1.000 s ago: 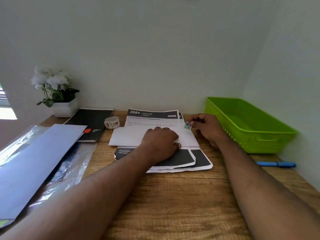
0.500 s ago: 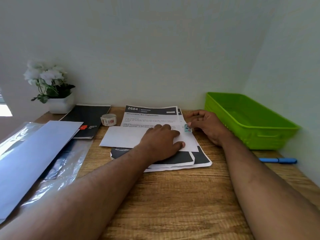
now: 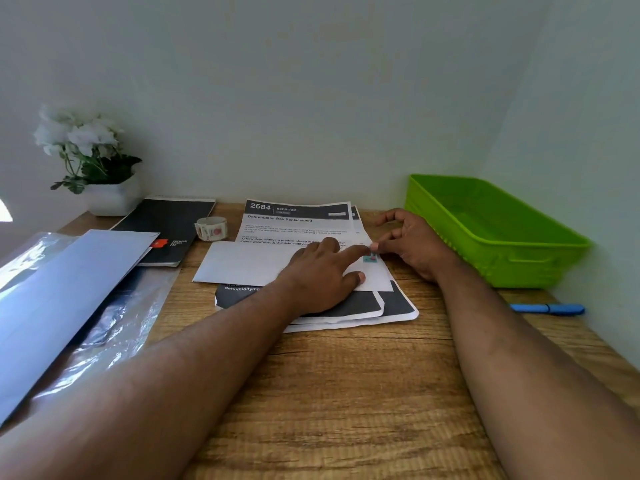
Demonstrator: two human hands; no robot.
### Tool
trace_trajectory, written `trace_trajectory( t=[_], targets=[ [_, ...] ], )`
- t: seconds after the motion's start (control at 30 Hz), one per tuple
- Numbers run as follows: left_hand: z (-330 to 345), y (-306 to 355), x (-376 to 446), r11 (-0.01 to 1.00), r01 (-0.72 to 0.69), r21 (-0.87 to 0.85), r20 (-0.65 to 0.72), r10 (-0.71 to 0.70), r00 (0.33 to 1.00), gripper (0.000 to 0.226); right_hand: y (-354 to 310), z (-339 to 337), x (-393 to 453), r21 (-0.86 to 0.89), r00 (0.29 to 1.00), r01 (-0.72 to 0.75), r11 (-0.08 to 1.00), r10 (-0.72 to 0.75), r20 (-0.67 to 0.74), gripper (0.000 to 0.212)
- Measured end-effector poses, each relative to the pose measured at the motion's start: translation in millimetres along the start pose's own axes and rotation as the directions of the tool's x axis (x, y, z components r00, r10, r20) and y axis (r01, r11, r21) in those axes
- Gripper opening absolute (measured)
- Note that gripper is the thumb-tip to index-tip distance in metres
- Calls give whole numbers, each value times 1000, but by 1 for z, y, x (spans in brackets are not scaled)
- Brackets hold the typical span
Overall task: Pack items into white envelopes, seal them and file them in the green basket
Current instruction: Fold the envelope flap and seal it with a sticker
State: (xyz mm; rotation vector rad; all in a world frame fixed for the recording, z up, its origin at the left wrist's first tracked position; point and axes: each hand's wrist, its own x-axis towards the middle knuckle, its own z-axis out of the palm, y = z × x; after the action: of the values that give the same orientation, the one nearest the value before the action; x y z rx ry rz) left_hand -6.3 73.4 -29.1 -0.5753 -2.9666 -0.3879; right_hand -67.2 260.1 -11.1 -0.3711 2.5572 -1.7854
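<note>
1. The white envelope (image 3: 249, 263) lies flat on top of the printed sheets (image 3: 298, 220), which lie to the left of the green basket (image 3: 491, 233) on the wooden desk (image 3: 329, 393).
2. The left hand (image 3: 318, 275) lies palm down on the envelope with its fingers stretched out and gripping nothing. Its forefinger reaches toward the small teal sticker (image 3: 370, 258). Judged from the pose, it pins the envelope so the paper does not slide.
3. The right hand (image 3: 412, 244), between the envelope and the basket, pinches the sticker's upper edge between thumb and forefinger, its other fingers loosely spread. The sticker sits near the envelope's right end, on the side nearest the basket. It is probably being pressed down as a seal.
4. Whether the sticker is already fully stuck cannot be told.
5. The basket holds no envelope that can be seen, so filing appears not yet done.
6. A sticker roll (image 3: 211, 228) stands left of the sheets, within easy reach for further seals. More envelopes (image 3: 69, 289) lie on clear plastic wrap further left of the basket, and a blue pen (image 3: 547, 309) lies just in front of it.
</note>
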Motion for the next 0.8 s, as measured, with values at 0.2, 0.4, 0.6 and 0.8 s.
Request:
trace_trajectory(
  t=[0.2,0.4,0.6,0.8],
  targets=[
    [-1,1,1,1000,6,26,38,-7,999,47,3,0,1,-29,1000,5,1000,-5,-5,39],
    [0,2,-1,999,8,44,58,-11,998,44,4,1,3,-54,1000,8,999,-8,-12,38],
    [1,2,0,998,5,64,68,-9,998,44,6,2,4,-61,999,25,998,-27,-24,37],
    [0,2,0,998,4,62,73,-9,997,44,7,1,3,-59,999,44,997,-45,-14,37]
  ],
)
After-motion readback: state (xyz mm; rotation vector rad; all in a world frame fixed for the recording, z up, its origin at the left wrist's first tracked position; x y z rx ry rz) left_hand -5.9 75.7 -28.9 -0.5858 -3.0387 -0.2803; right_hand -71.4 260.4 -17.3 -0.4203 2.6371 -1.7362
